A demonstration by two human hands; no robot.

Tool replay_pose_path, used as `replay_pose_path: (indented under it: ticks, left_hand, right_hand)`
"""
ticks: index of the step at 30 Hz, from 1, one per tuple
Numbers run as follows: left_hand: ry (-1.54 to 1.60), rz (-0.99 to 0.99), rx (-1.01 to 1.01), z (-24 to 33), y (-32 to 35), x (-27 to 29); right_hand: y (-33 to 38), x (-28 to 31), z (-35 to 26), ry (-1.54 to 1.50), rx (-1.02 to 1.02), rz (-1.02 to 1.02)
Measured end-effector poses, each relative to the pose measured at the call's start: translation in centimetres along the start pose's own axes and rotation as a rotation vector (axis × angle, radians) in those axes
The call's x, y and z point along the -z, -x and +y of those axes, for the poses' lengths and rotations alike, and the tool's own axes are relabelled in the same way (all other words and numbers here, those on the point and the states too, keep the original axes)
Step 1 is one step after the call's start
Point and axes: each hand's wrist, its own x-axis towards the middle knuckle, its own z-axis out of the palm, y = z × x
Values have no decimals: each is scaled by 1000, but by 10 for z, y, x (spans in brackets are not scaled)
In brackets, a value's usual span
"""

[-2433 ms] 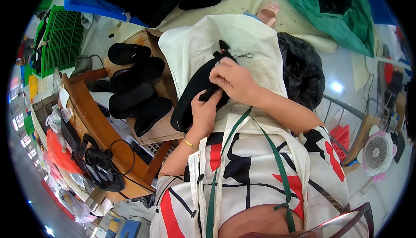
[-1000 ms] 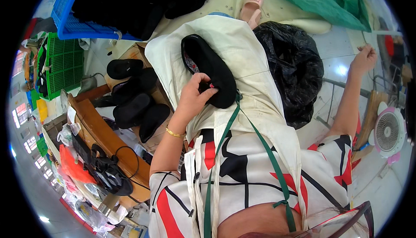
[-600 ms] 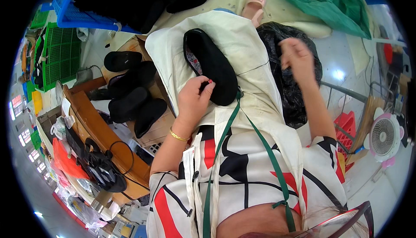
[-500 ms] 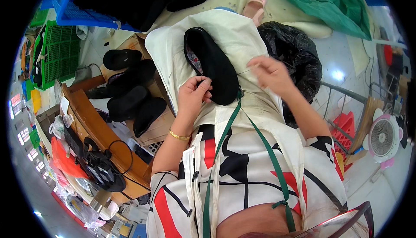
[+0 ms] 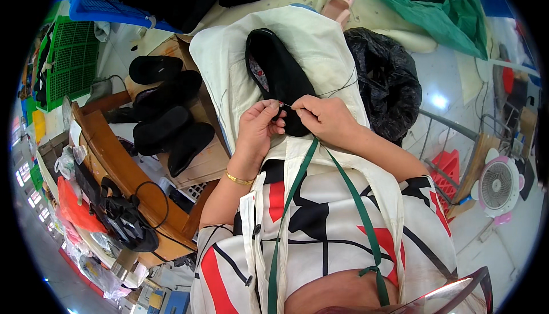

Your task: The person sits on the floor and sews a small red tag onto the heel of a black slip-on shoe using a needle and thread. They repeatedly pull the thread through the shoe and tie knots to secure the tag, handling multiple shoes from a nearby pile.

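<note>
A black slip-on shoe [image 5: 286, 68] with a patterned lining lies on the off-white apron cloth [image 5: 331, 45] over my lap, its opening at the far left. My left hand [image 5: 258, 120] is closed in a pinch over the shoe's near left edge; what sits between its fingertips is too small to name. Right beside it, my right hand [image 5: 326, 116] pinches a thin needle-like thing above the near end of the shoe, its fingertips almost meeting the left ones. A fine dark thread [image 5: 342, 89] trails over the cloth right of the shoe.
Several black shoes [image 5: 163, 130] lie on cardboard at the left, beside a wooden drawer unit [image 5: 140, 191]. A blue crate [image 5: 123, 16] of black items stands at the far left. A black plastic bag [image 5: 392, 68] and a small fan [image 5: 496, 182] are on the right.
My right hand has come in from the right to meet the left hand over the shoe. My left hand has stayed nearly in place, still pinching.
</note>
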Motion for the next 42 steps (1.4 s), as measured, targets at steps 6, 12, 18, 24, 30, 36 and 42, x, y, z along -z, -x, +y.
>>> replay_pose_path:
  ticks: [6, 12, 18, 24, 30, 36, 42]
  left_hand:
    - [-12, 2, -18, -1, 2, -2]
    - [-28, -2, -43, -2, 1, -1]
    - [-30, 30, -141, -10, 3, -2]
    - [-49, 14, -165, -10, 8, -7]
    - [-111, -17, -149, -7, 6, -7]
    - [-173, -9, -150, -7, 4, -9]
    - [-200, -15, -164, -6, 4, -7]
  right_hand:
    - [-1, 0, 0, 16, 0, -17]
    - [-3, 1, 0, 39, -6, -30]
    - [-3, 2, -1, -30, -32, -38]
    - [-5, 6, 4, -61, -160, -171]
    - [-10, 5, 4, -301, -427, -262]
    - [-16, 5, -4, -297, -540, -274]
    - [-20, 7, -5, -288, -550, -313]
